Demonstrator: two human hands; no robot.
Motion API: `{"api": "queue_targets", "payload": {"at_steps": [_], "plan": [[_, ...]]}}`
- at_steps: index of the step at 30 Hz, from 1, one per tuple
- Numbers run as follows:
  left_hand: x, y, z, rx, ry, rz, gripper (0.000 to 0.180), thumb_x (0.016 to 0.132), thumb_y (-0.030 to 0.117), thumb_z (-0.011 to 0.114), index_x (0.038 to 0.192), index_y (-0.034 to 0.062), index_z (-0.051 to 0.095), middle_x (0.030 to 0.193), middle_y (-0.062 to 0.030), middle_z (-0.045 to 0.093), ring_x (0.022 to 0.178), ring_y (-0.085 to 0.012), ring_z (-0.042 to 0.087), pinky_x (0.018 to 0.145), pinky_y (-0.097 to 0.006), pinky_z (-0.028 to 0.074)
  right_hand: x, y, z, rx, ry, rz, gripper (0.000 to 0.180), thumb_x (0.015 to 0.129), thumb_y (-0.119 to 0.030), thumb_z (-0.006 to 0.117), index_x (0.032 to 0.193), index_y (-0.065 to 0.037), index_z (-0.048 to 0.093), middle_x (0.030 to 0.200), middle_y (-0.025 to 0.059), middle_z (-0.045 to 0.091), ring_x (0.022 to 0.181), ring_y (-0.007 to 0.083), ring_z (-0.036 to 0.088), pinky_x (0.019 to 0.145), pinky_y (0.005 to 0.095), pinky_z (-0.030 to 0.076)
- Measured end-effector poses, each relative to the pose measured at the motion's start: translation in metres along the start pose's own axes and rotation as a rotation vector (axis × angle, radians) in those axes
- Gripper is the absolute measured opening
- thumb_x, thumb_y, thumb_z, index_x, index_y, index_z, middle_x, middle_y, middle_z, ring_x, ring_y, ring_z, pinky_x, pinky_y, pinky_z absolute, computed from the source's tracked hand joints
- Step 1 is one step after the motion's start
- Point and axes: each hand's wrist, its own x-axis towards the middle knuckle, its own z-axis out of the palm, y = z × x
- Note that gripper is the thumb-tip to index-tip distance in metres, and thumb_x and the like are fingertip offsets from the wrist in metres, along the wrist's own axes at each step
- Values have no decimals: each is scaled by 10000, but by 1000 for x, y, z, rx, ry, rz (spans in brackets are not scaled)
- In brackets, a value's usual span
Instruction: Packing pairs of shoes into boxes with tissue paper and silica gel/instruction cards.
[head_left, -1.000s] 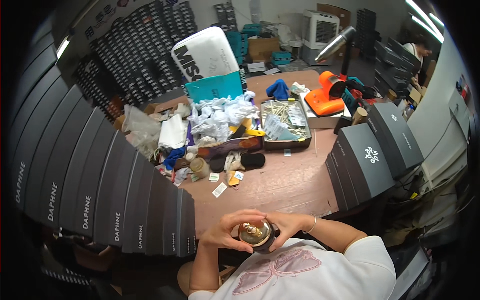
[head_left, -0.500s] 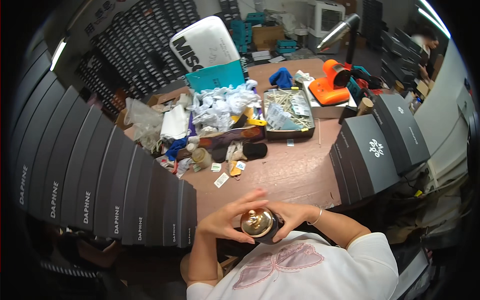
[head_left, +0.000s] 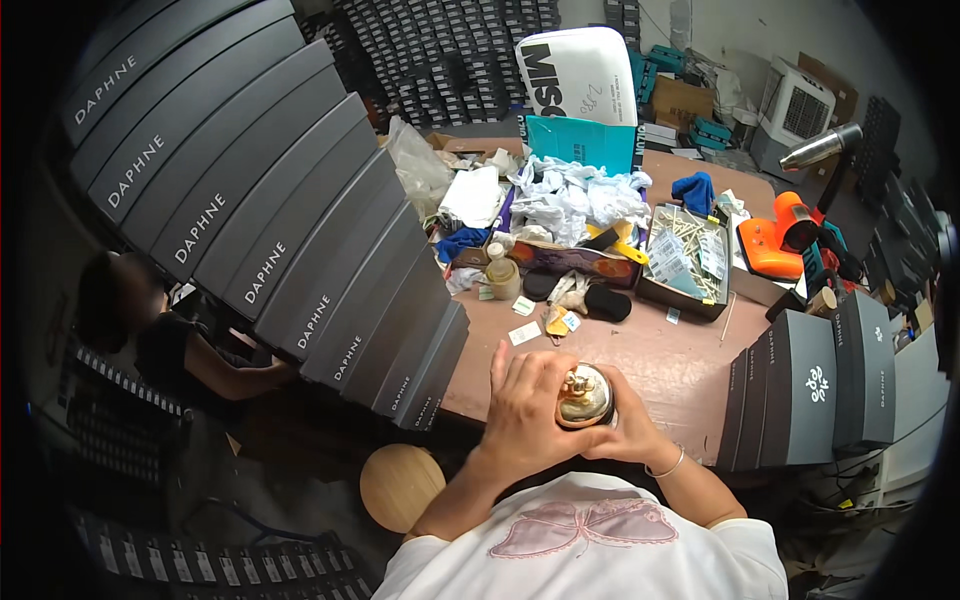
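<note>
Both hands around a gold-topped object.
Head view: the left hand (head_left: 525,408), half-curled, lays its fingers against the gold-topped object (head_left: 587,400) by its knob, thumb along the near rim; the right hand (head_left: 632,430) cups its right side, partly closed. It sits between shirt (head_left: 580,565) and table (head_left: 640,345). Half a second ago the left hand stood wider open; now another person (head_left: 175,350) shows beside the left boxes (head_left: 290,235).
</note>
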Motion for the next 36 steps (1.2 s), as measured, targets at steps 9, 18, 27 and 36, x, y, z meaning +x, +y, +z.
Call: {"api": "queue_targets", "payload": {"at_steps": [9,18,27,36], "plan": [[1,-57,1,-1117,-599,234,798,594,208,878,1275,6,514,1303,-185,484,1252,-278,445,1085,-412,273,-9,3,5,326,-472,143,964,570,-213,844,1363,6,343,1300,141,464,1208,231,457,1042,350,331],[-18,0,2,-48,320,72,795,601,543,806,1156,22,576,979,-89,533,967,-247,546,1073,-548,215,-3,-15,10,-58,-37,-16,825,555,-200,822,1246,-25,407,1111,162,502,1080,291,517,954,366,396],[-30,-44,-42,-264,705,-24,847,643,706,670,1096,-5,590,966,-101,588,945,-229,559,1065,-477,287,1,-23,1,85,-18,-67,858,568,-180,865,1264,-33,386,1143,129,509,1074,247,529,931,360,412],[-70,-76,-14,-449,540,-374,722,690,507,758,1131,-33,572,1036,-108,506,935,-217,554,844,-330,468,38,-122,-23,-237,54,-789,638,697,-247,788,1180,34,479,1066,215,529,931,336,546,820,436,448]]}}
